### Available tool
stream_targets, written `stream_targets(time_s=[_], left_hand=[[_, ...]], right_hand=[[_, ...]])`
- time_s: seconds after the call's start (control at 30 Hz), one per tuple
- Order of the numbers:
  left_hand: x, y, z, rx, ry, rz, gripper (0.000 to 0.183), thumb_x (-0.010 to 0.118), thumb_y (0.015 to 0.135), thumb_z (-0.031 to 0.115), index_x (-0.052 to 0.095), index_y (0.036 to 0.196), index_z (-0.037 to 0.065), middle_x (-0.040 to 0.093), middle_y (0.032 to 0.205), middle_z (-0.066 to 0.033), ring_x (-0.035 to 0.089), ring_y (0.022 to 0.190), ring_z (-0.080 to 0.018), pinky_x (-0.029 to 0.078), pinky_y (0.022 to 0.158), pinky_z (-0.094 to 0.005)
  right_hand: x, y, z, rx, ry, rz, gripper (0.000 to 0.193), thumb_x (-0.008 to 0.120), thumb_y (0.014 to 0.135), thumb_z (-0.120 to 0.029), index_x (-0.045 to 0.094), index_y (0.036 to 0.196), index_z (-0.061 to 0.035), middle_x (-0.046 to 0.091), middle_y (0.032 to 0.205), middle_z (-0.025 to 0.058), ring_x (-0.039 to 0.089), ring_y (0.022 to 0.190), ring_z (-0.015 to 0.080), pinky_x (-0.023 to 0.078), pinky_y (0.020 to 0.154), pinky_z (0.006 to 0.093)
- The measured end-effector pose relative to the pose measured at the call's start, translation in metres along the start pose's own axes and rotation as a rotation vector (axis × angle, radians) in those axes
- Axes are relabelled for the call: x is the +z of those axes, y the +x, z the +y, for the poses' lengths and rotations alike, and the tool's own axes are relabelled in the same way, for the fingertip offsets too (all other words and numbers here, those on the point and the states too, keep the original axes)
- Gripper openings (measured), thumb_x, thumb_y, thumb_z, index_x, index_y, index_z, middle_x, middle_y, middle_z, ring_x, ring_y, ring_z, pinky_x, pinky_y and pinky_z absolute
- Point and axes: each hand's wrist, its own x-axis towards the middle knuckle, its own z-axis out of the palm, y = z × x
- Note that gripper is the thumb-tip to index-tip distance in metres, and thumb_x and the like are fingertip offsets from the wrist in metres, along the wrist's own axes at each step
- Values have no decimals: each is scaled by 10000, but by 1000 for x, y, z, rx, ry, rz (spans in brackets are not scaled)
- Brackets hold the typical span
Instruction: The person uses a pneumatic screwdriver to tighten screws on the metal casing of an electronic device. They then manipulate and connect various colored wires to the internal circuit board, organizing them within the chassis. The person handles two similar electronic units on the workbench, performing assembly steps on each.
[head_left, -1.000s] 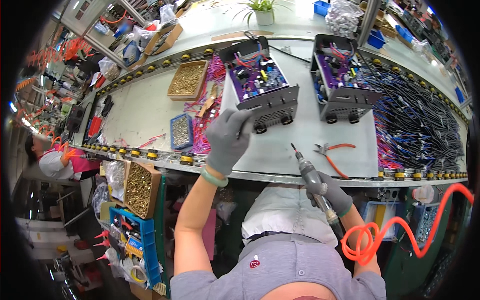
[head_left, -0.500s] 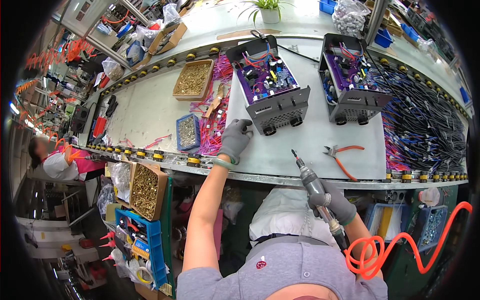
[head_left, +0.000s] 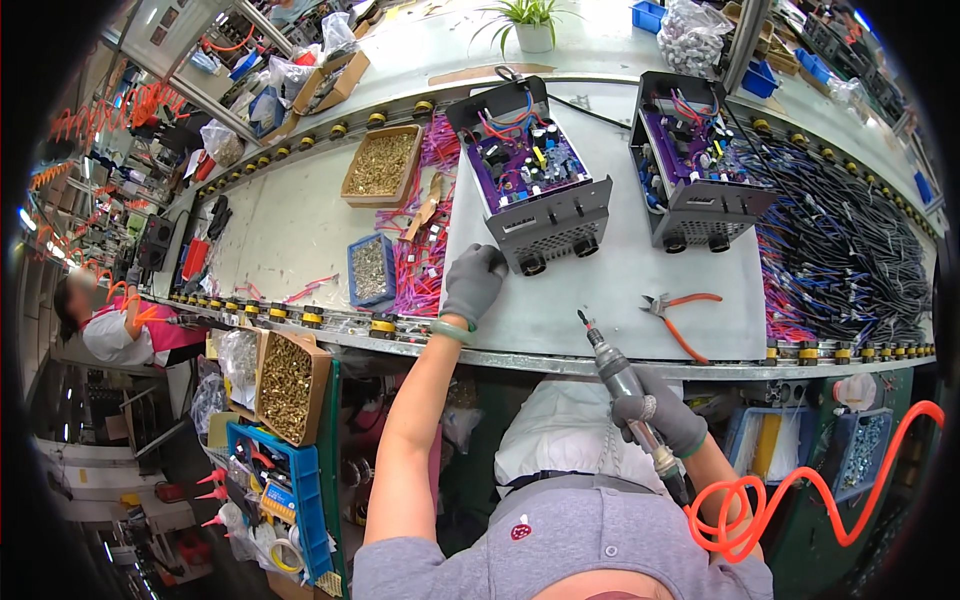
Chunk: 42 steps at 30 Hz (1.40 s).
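Well — right fingers (head_left: 627,409) grip a screwdriver (head_left: 620,376).

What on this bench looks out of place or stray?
A few thin pink wires lie loose left of the blue rectangular plastic tray, apart from the tangled pink-and-purple wire pile on its right; they look like strays.

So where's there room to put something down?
On the white sheet, between the left hand and the driver tip; also the table left of the tan tray. It's crowded at the pink wires and black cables.
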Motion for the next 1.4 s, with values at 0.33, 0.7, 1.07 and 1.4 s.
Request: stream_targets(time_s=[0.33, 0.7, 1.07, 1.4], left_hand=[[-43, -68, 37, -439, -1489, -160, 180, 585, 949, 91, 583, 1123, 44, 620, 930, -76, 576, 759, -111, 450, 598, -213], [-47, -81, 107, -276, -1541, -452, 332, 605, 986, 343, 543, 1034, 20, 528, 688, -19, 364, 460, -56, 291, 423, -195], [-38, -66, 152, -334, -1321, -493, 307, 500, 1035, 329, 542, 952, 37, 471, 634, 17, 368, 474, -60, 266, 405, -203], [-17, -61, 160, -447, -1536, -448, 263, 492, 1031, 309, 514, 905, 79, 407, 625, 40, 360, 495, -66, 265, 425, -216]], right_hand=[[-5, -15, -13, -58, -37, -68, 592, 733, 681, -282, 491, 1136, 9, 581, 792, 73, 598, 584, 134, 513, 502, 275], [3, -30, -30, -143, -23, -248, 778, 770, 703, -329, 458, 1332, 7, 576, 867, 58, 594, 660, 127, 491, 591, 271], [-8, -33, -20, -236, -517, 59, 819, 785, 708, -395, 482, 1361, -4, 633, 1027, 143, 640, 906, 258, 508, 819, 377], [-14, -30, -12, -328, -460, 112, 734, 753, 740, -411, 522, 1299, 4, 638, 981, 161, 648, 873, 270, 515, 788, 377]])
